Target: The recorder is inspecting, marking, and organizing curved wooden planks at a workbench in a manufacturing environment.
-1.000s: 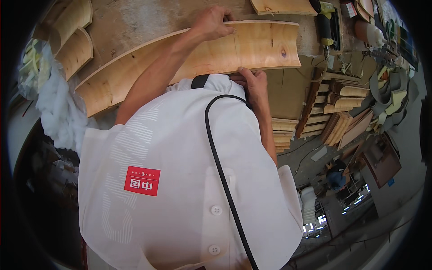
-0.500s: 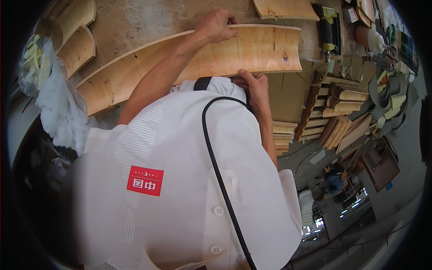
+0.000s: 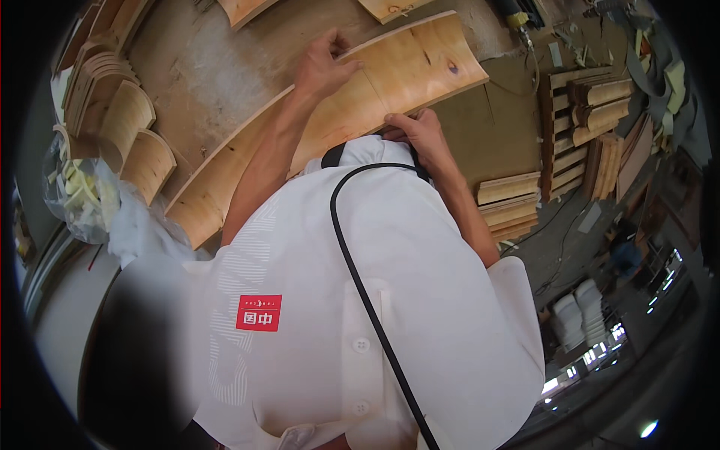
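A long curved plywood panel (image 3: 390, 82) lies across the wooden workbench (image 3: 217, 67), arching from lower left to upper right. My left hand (image 3: 324, 66) rests on its upper surface with the fingers bent over the far edge. At the near edge, my right hand (image 3: 421, 136) presses on the panel, fingers curled; whether it grips a tool is hidden by my white shirt (image 3: 352, 300). A black cable (image 3: 367, 300) runs down my chest from near that hand.
Several smaller curved plywood pieces (image 3: 124, 124) are stacked at the left of the bench, beside a clear plastic bag of scraps (image 3: 82, 199). More curved pieces (image 3: 244, 7) lie at the top. Wooden mouldings and slats (image 3: 581, 127) sit on a pallet at right.
The view has shifted, so the panel now appears higher and further right in the picture. Both hands stay on the panel in about the same places.
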`<state>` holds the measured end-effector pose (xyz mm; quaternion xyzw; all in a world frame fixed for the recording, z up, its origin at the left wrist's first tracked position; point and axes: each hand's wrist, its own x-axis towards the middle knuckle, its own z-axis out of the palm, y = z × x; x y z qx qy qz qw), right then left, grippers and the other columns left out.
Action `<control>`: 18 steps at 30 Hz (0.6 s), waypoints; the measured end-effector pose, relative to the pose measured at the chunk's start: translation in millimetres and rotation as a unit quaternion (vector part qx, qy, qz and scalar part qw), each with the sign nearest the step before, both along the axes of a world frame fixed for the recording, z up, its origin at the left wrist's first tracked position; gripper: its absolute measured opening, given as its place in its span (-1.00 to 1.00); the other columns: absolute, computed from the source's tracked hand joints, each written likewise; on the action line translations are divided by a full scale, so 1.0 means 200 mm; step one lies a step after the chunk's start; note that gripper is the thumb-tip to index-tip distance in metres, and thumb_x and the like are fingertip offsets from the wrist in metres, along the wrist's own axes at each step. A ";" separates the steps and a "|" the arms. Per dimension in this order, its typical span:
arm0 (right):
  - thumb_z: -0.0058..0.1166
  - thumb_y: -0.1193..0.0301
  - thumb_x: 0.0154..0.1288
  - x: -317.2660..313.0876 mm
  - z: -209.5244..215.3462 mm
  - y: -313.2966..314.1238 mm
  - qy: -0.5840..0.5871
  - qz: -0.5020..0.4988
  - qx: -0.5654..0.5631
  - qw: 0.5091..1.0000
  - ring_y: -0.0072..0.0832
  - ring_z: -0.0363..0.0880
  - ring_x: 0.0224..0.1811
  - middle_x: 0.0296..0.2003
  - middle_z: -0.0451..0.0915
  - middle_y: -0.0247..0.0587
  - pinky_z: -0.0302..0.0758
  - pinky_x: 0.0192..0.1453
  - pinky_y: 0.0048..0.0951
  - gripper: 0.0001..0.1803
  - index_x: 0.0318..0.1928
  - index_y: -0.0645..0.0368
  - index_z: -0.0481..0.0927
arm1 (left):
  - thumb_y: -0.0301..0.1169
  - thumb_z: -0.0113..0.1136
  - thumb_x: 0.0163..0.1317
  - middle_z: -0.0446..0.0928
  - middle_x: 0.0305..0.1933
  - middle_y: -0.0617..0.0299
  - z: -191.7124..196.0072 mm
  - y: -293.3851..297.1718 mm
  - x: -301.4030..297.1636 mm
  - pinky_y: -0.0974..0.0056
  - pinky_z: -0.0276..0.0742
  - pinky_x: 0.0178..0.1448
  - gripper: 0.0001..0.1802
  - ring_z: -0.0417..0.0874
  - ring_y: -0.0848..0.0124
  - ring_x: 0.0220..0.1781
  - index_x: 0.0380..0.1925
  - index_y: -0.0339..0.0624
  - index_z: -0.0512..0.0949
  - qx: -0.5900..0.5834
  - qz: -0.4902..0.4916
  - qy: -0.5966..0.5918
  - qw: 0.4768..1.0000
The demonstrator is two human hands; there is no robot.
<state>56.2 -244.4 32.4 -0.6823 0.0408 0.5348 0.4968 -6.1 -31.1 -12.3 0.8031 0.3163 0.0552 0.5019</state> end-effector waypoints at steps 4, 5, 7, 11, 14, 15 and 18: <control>0.19 0.41 0.05 -0.01 -0.01 0.00 -0.004 -0.008 0.012 1.000 -0.29 0.66 -0.45 -0.40 0.64 0.11 0.59 -0.36 -0.43 -0.63 -0.26 0.56 0.58 | -0.32 0.43 -0.14 0.65 -0.33 0.08 0.02 -0.01 -0.02 0.23 0.56 -0.12 -0.67 0.68 0.21 -0.24 -0.34 -0.16 0.59 0.053 -0.013 -0.045 0.998; 0.19 0.40 0.05 -0.01 -0.02 -0.01 -0.006 -0.008 0.009 1.000 -0.28 0.66 -0.46 -0.40 0.64 0.11 0.59 -0.37 -0.43 -0.63 -0.27 0.56 0.58 | -0.32 0.43 -0.14 0.65 -0.33 0.08 0.03 -0.02 -0.02 0.23 0.56 -0.12 -0.67 0.68 0.21 -0.24 -0.34 -0.16 0.59 0.055 -0.016 -0.044 0.997; 0.19 0.40 0.05 -0.01 -0.03 0.00 -0.005 -0.009 0.005 1.000 -0.28 0.66 -0.47 -0.40 0.64 0.11 0.59 -0.37 -0.43 -0.62 -0.27 0.57 0.58 | -0.32 0.42 -0.14 0.65 -0.36 0.07 0.04 -0.03 -0.02 0.24 0.56 -0.15 -0.67 0.69 0.20 -0.27 -0.33 -0.16 0.60 0.080 -0.004 -0.056 0.995; 0.20 0.40 0.04 -0.01 -0.03 -0.01 -0.003 -0.013 0.009 1.000 -0.30 0.66 -0.48 -0.42 0.64 0.09 0.59 -0.39 -0.44 -0.63 -0.28 0.56 0.58 | -0.32 0.42 -0.15 0.65 -0.38 0.07 0.03 -0.03 -0.04 0.25 0.55 -0.19 -0.68 0.69 0.19 -0.28 -0.34 -0.16 0.61 0.103 -0.013 -0.083 0.991; 0.20 0.40 0.04 -0.02 -0.04 -0.01 -0.001 -0.010 0.006 1.000 -0.30 0.66 -0.49 -0.42 0.64 0.07 0.59 -0.40 -0.45 -0.64 -0.30 0.55 0.59 | -0.32 0.41 -0.15 0.62 -0.43 0.05 0.03 -0.03 -0.04 0.23 0.53 -0.26 -0.71 0.67 0.16 -0.35 -0.41 -0.19 0.60 0.108 -0.009 -0.080 0.991; 0.20 0.40 0.04 -0.03 -0.04 -0.02 -0.003 -0.011 0.006 1.000 -0.30 0.66 -0.49 -0.42 0.64 0.07 0.59 -0.40 -0.45 -0.64 -0.30 0.55 0.59 | -0.33 0.42 -0.11 0.63 -0.43 0.06 0.04 -0.02 -0.05 0.29 0.53 -0.24 -0.71 0.67 0.27 -0.35 -0.39 -0.23 0.60 0.109 -0.028 -0.053 0.992; 0.21 0.39 0.03 -0.03 -0.02 -0.01 0.002 -0.013 0.011 1.000 -0.31 0.65 -0.48 -0.43 0.64 0.06 0.58 -0.41 -0.45 -0.64 -0.30 0.54 0.60 | -0.34 0.42 -0.08 0.62 -0.44 0.08 0.02 -0.02 -0.05 0.35 0.51 -0.23 -0.71 0.64 0.40 -0.38 -0.39 -0.28 0.60 0.113 -0.043 -0.049 0.992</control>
